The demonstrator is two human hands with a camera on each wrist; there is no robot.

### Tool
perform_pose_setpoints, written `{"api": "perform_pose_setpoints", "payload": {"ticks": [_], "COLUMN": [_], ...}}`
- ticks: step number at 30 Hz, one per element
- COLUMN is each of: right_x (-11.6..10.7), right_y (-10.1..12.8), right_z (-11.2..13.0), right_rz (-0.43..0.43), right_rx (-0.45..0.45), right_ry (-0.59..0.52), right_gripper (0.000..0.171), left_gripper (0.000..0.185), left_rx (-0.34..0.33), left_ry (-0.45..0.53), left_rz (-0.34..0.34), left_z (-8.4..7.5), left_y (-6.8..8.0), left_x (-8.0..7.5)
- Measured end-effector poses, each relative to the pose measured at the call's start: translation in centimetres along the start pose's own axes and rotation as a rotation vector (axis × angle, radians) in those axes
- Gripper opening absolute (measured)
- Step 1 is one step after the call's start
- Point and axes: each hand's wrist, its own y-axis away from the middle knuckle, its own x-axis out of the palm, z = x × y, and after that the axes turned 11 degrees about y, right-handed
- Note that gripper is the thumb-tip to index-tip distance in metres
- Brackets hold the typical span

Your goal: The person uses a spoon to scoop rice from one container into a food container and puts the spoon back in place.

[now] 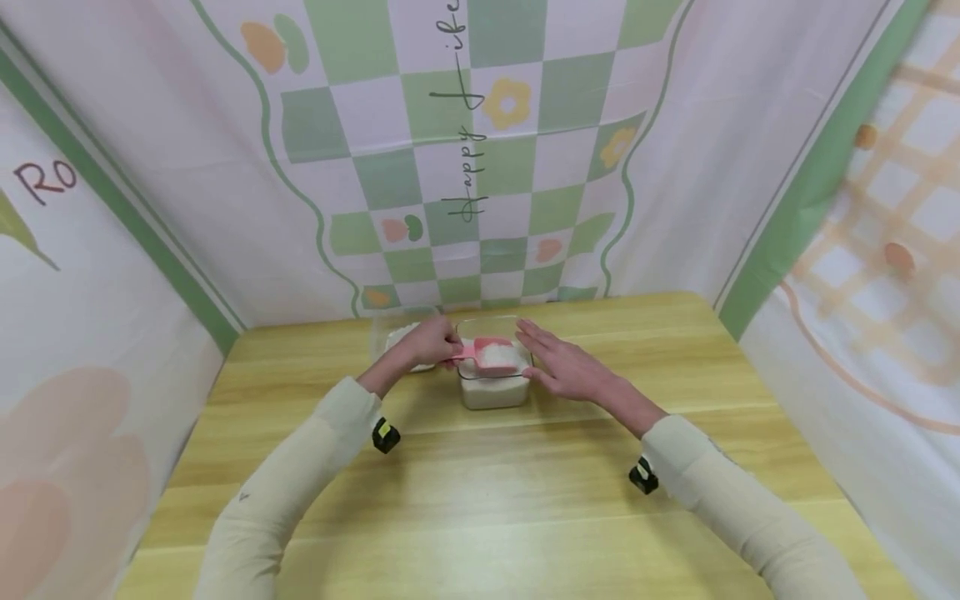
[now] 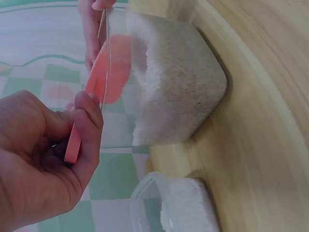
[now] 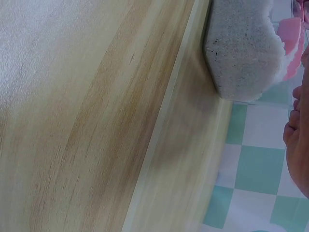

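A clear square container [image 1: 495,398] filled well up with white, rice-like grain stands toward the back of the table. My left hand [image 1: 432,342] grips the handle of a pink scoop [image 2: 116,70] between curled fingers and thumb, at the container's left rim. The scoop's head lies over the container's mouth, bearing some of the white grain [image 1: 497,357]. At the opposite rim is my right hand [image 1: 567,367], its fingers stretched out along the right side and the thumb near the front corner. In the right wrist view only part of this hand shows.
Left of the large container, partly behind my left hand, sits a smaller clear container [image 2: 137,205] with white contents. The wooden table [image 1: 480,508] ends at a patterned cloth backdrop [image 1: 465,183], and cloth hangs at both sides.
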Motion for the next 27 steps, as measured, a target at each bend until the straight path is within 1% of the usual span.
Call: {"api": "perform_pose_setpoints", "payload": {"ticks": [6,12,20,27], "right_x": [-0.1,-0.1,0.0,0.0], "right_y": [0.1,0.1,0.0,0.1], "right_z": [0.1,0.0,-0.2,-0.1], "right_rz": [-0.006,-0.001,0.001,-0.008], "right_rx": [-0.001,-0.001,-0.005,-0.007], "right_ry": [-0.018,-0.001,-0.007,-0.010], "right_gripper": [0.067,0.067,0.067,0.067], "left_gripper": [0.026,0.021,0.022,0.022], "left_rx": [0.016,-0.018,-0.032,-0.026], "left_ry": [0.082,0.191,0.284,0.378], "left_rz": [-0.046,-0.078,-0.096,-0.084], "left_z": [0.9,1.5,1.9,2.0], "left_y": [0.6,1.3,1.9,2.9], "left_x": [0.0,0.0,-0.1,-0.8]}}
